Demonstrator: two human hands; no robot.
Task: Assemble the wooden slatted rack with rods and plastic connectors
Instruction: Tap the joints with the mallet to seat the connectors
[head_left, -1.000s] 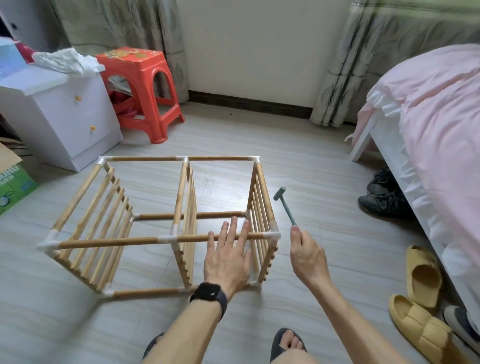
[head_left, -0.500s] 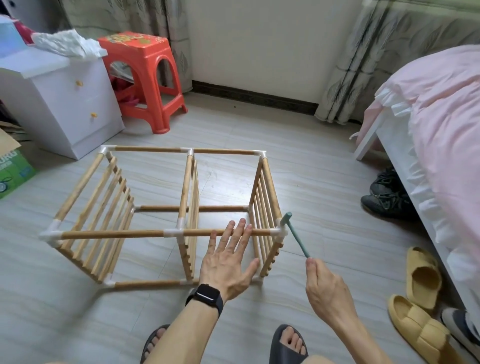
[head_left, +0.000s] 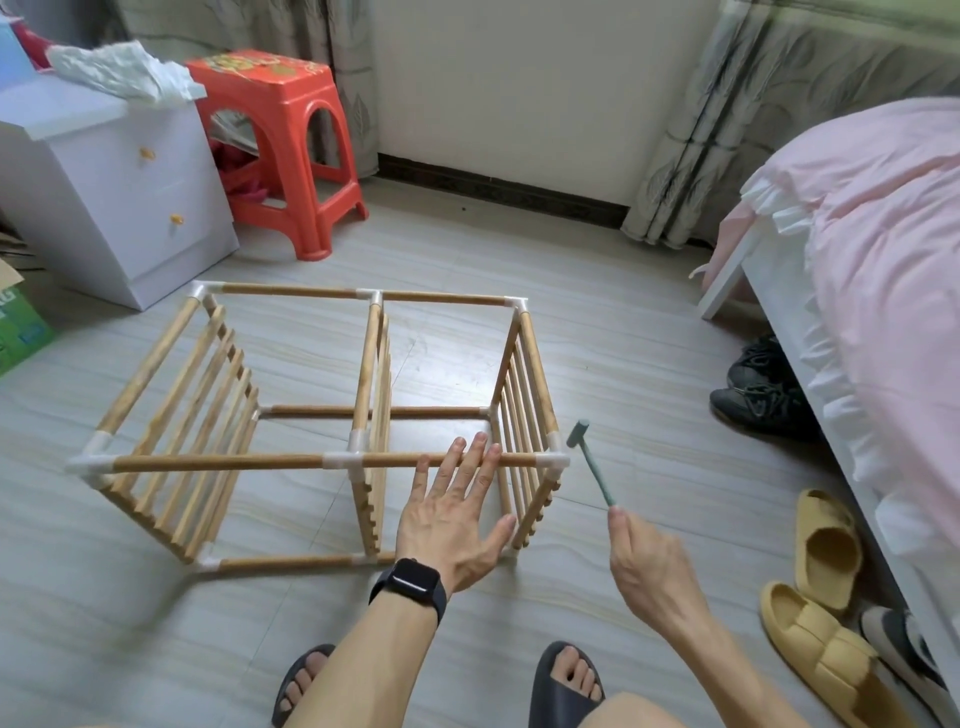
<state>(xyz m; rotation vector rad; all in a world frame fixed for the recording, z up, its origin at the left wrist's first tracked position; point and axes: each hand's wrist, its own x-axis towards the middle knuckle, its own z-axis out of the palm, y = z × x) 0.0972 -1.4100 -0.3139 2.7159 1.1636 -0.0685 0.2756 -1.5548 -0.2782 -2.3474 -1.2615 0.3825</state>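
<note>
Standing on the floor (head_left: 623, 364), the wooden rack (head_left: 371, 364); the left hand (head_left: 452, 514) lies flat on its near top rod (head_left: 218, 462), fingers spread. Now the right hand (head_left: 649, 566) pinches a green hammer (head_left: 592, 467) by the handle end, head hovering just right of the rack's near corner connector (head_left: 550, 461).

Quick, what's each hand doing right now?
Left hand: open, straight fingers laid on the front rod.
Right hand: closed, holding the green hammer by the end of its handle.

Rack (head_left: 311, 460) pale wood, white connectors (head_left: 340, 460); hammer (head_left: 592, 462) grey-green; stool (head_left: 280, 150) red; bedding (head_left: 883, 249) pink.
</note>
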